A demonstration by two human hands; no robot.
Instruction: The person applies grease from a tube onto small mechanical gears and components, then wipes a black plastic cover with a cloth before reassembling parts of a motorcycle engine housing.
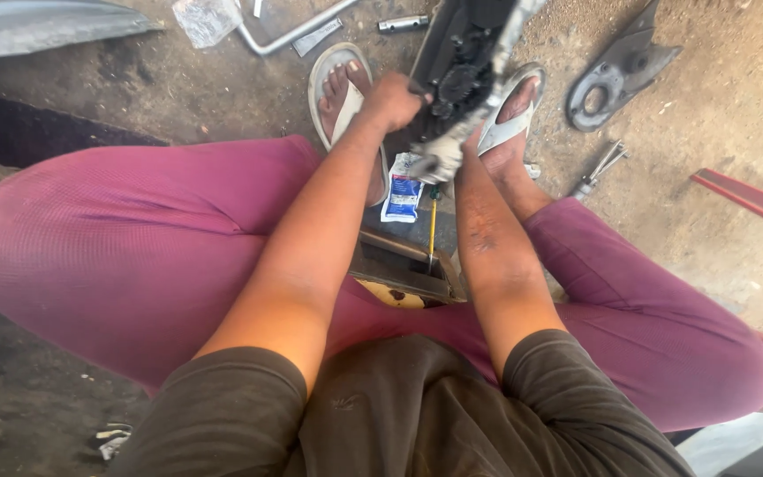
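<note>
Both grips, left hand (392, 99), right hand (472, 141), clasp one engine assembly (461, 62).

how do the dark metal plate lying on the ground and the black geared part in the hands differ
The metal plate lies flat on the dirt, untouched; the geared part is held up off the ground by the left hand and right hand. The plate is thin with a round hole; the geared part is bulkier, with a visible cog. Both are dark, grimy metal.

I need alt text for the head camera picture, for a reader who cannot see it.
A seated person in magenta trousers grips a dark greasy engine part with the left hand and right hand, above sandalled feet on a dirt floor. A metal bracket lies nearby.
</note>
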